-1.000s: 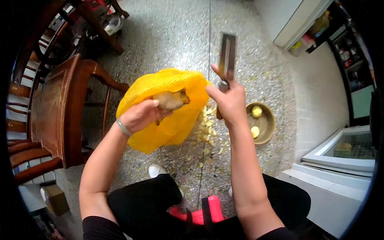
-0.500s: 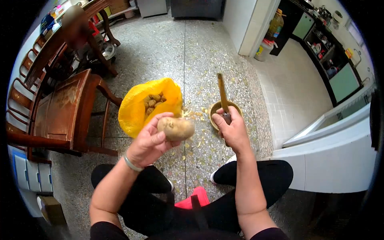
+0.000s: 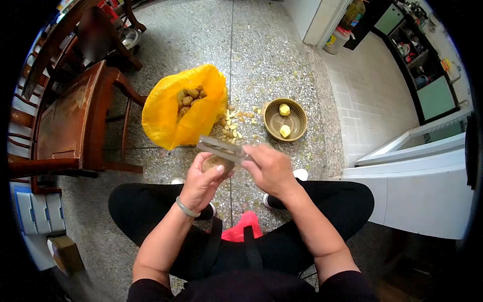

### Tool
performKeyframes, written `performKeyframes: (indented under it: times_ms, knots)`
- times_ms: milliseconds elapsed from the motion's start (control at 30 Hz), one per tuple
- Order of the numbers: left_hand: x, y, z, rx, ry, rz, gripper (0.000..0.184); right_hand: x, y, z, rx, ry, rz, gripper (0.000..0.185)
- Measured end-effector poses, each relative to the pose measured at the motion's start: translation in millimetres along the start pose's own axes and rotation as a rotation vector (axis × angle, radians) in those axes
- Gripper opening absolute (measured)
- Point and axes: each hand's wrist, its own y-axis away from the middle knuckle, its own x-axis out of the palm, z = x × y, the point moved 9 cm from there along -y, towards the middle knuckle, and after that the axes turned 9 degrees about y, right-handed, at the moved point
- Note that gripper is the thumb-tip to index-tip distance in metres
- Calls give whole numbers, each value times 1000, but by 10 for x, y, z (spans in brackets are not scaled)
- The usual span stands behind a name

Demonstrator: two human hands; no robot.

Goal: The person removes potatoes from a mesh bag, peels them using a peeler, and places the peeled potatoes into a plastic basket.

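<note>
My left hand is wrapped round an unpeeled brown potato. My right hand grips the handle of a flat metal peeler, whose blurred blade lies over the top of the potato. Beyond my left hand, an open yellow sack holds several brown potatoes. To its right, pale peelings are scattered on the floor. A round woven basket next to them has two peeled yellow potatoes in it.
At the left stands a wooden chair, with a white drawer unit and a cardboard box below it. A white sliding-door frame is at the right. Something pink lies between my legs.
The potato came out from over the sack and back toward my body. My right hand moved left and turned the peeler from upright to sideways, over the potato. The view has shifted too.
</note>
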Motion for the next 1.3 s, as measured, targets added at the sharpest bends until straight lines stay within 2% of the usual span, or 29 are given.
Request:
performKeyframes:
  times_ms: [100, 133, 167, 267, 300, 367, 433, 500, 567, 633, 700, 767, 833, 900, 967, 1033, 1133, 1167, 1233, 1300]
  knots:
    - [-68, -5, 11, 11, 0, -31, 40, 317, 31, -534, 115, 59, 43, 24]
    - [44, 29, -59, 53, 8, 38, 41, 463, 88, -832, 257, 111, 232, 25]
    - [128, 37, -139, 95, 14, 110, 43, 473, 95, -925, 264, 109, 230, 25]
    - [109, -35, -155, 138, 25, 88, 47, 457, 111, -1077, 345, -154, 205, 26]
    - [103, -60, -155, 148, 36, 80, 49, 426, 64, -1020, 346, -150, 214, 26]
    - [73, -89, -79, 104, 24, 87, 55, 223, -58, -819, 292, -216, 54, 25]
    - [135, -125, -26, 59, 82, 74, 58, 137, -94, -660, 320, -288, 64, 22]
    - [105, -184, 19, 58, 46, 69, 62, 23, -127, -404, 93, -417, 13, 22]
    - [69, -210, 6, 142, 15, 70, 63, -23, -119, -336, 50, -444, -3, 22]
    - [89, -183, -5, 122, 13, 48, 65, -63, -114, -285, -40, -305, -40, 21]
    - [106, -176, -43, 82, 78, 99, 56, 45, -89, -544, 13, -313, -26, 21]
    - [209, -172, -129, 86, 57, 163, 60, 231, -78, -821, 201, -136, 175, 21]
    - [274, -166, -170, 119, 50, 194, 66, 182, -70, -790, 241, -174, 190, 21]
    - [286, -163, -128, 120, 63, 170, 68, -16, -116, -637, 173, -362, -1, 21]
    - [255, -194, -67, 89, 84, 105, 77, -104, -150, -480, 90, -393, -61, 21]
    - [212, -210, -17, 77, 59, 130, 71, -231, -158, -314, 7, -419, -129, 21]
    - [143, -187, 31, 95, 157, 92, 56, -269, -125, 42, -199, -292, -71, 22]
    - [130, -208, 27, 74, 76, 69, 53, -250, -123, 31, -198, -295, -70, 22]
    - [118, -199, 94, 22, 129, -27, 55, -240, -114, -28, -229, -184, -154, 22]
    - [168, -178, 94, 31, 91, 102, 61, -170, -121, -287, -202, -229, -169, 20]
